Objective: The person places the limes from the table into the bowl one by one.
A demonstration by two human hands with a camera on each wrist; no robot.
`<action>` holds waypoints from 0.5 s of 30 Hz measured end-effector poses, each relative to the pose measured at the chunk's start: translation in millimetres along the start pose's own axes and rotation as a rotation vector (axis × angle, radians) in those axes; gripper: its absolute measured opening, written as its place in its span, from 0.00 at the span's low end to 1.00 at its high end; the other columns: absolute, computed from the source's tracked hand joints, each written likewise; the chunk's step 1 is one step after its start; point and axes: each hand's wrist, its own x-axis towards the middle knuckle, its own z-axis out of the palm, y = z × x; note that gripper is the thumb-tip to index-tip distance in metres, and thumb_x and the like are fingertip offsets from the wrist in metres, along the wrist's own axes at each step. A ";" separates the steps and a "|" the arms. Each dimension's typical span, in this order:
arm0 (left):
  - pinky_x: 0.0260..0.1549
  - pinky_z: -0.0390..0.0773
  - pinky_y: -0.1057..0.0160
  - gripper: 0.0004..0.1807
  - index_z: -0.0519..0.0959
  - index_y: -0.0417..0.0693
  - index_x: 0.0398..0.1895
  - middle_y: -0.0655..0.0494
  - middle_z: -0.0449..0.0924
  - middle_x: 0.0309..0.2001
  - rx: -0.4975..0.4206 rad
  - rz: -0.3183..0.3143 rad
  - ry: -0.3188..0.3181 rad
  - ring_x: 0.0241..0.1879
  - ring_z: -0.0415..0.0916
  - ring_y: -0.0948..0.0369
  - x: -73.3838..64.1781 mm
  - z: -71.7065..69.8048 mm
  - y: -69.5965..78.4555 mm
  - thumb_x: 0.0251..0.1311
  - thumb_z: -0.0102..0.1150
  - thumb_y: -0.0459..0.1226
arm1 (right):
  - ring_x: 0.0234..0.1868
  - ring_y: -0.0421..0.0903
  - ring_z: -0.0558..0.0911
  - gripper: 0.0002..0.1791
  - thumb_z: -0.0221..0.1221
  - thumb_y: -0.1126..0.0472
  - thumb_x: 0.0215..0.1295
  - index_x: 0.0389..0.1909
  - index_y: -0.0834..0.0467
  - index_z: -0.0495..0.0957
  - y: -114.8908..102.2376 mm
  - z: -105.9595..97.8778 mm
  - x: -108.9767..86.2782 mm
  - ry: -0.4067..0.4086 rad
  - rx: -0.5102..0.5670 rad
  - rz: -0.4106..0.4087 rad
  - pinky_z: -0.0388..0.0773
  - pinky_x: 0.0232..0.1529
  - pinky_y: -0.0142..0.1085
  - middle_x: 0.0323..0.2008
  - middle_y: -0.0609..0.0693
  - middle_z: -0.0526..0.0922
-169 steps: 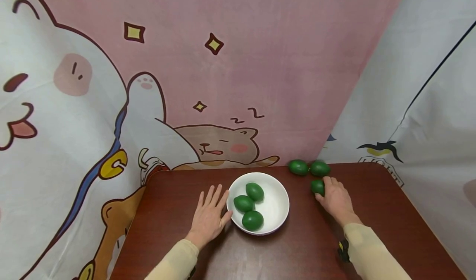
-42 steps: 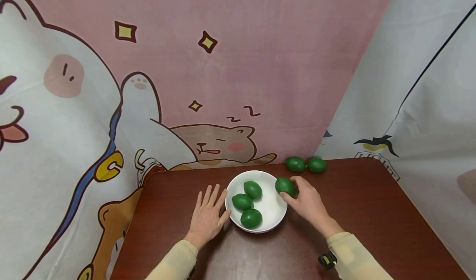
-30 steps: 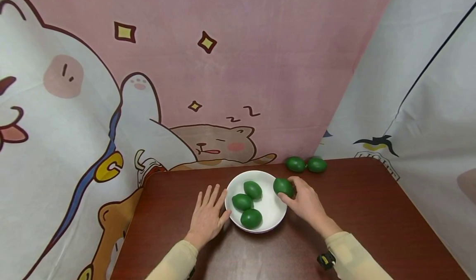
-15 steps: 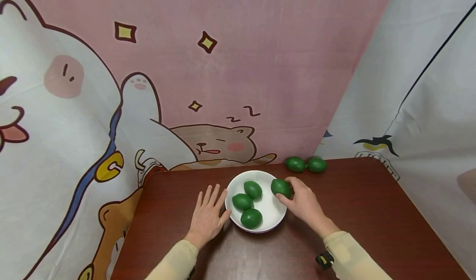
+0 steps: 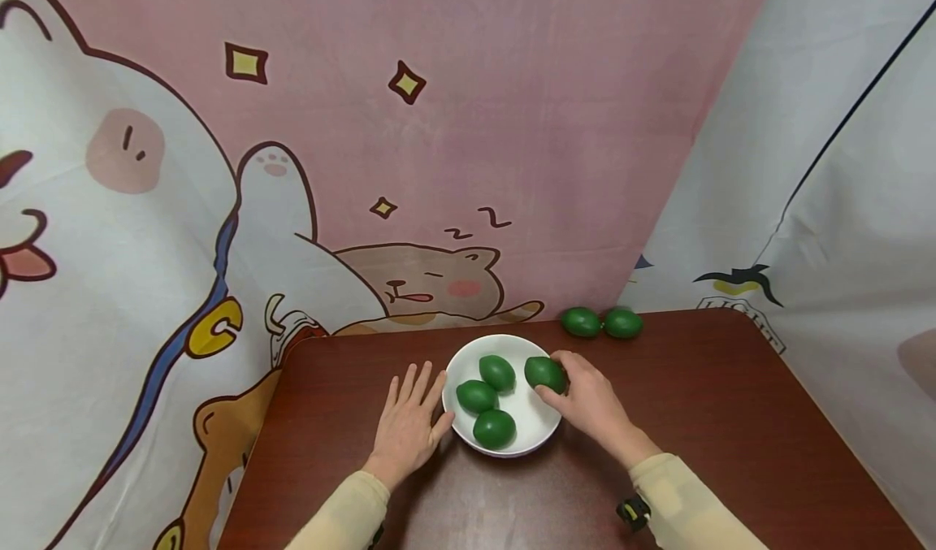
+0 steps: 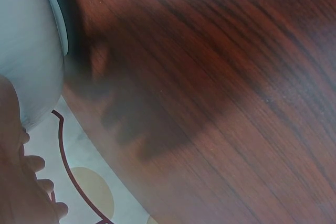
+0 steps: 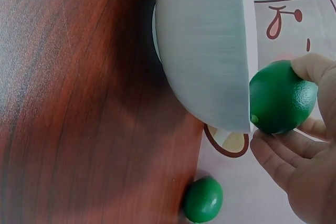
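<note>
A white bowl (image 5: 532,424) stands on the table with three green limes lying in its left half: an upper lime (image 5: 497,374), a middle lime (image 5: 476,396) and a lower lime (image 5: 494,429). My right hand (image 5: 594,404) grips a fourth lime (image 5: 544,374) between thumb and fingers, over the bowl's right side. The right wrist view shows this lime (image 7: 281,98) at the rim, partly hidden by the bowl wall (image 7: 207,45). With fingers straight and spread, my left hand (image 5: 405,435) touches the bowl's left side. Only part of that hand (image 6: 21,177) shows in the left wrist view.
Two more limes lie side by side at the table's back edge, a left one (image 5: 581,322) and a right one (image 5: 623,322). Behind the brown wooden table (image 5: 731,420) hangs a cartoon-printed cloth (image 5: 570,168).
My right hand has carried a lime leftward from the table, right of the bowl, to over the bowl's right side, still inching left lately. The left hand stays at the bowl.
</note>
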 end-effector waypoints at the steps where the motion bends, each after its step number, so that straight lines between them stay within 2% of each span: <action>1: 0.77 0.49 0.39 0.37 0.61 0.54 0.81 0.47 0.52 0.82 0.001 0.001 0.001 0.82 0.45 0.45 0.0 0.0 0.0 0.75 0.47 0.58 | 0.46 0.53 0.83 0.31 0.76 0.53 0.56 0.56 0.64 0.78 -0.9 0.3 0.0 -0.006 -0.001 0.000 0.83 0.46 0.50 0.49 0.58 0.83; 15: 0.76 0.51 0.39 0.37 0.62 0.53 0.81 0.45 0.55 0.81 -0.013 0.005 0.016 0.81 0.47 0.44 -0.5 -0.3 0.7 0.75 0.48 0.58 | 0.47 0.55 0.84 0.31 0.77 0.54 0.54 0.55 0.64 0.79 -7.5 5.8 -0.6 -0.033 -0.034 -0.058 0.83 0.48 0.52 0.49 0.59 0.84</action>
